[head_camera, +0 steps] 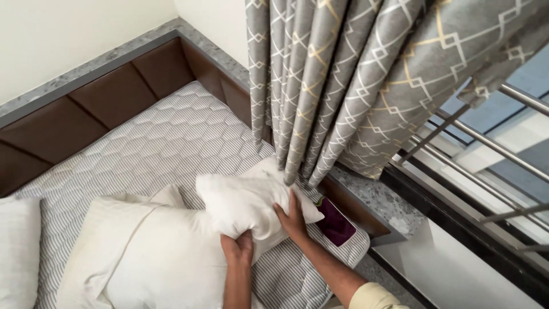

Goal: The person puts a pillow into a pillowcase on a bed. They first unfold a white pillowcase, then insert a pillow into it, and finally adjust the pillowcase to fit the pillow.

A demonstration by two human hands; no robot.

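Note:
A small white pillow [243, 201] lies on the bare quilted mattress [166, 137] near its right edge. My left hand [238, 247] grips the pillow's near lower edge, fingers bunched in the fabric. My right hand [293, 218] presses flat on the pillow's right side, fingers spread over it. A larger cream pillow [143, 252] lies just left of it, partly under the small one. A dark purple cloth [336, 224] is tucked between the mattress and the stone ledge beside my right hand.
Grey patterned curtains [343, 86] hang down to the granite ledge [377, 197] on the right. Behind them are window rails [486, 143]. A brown padded headboard [86, 109] borders the mattress. Another white pillow [17, 252] sits at the far left.

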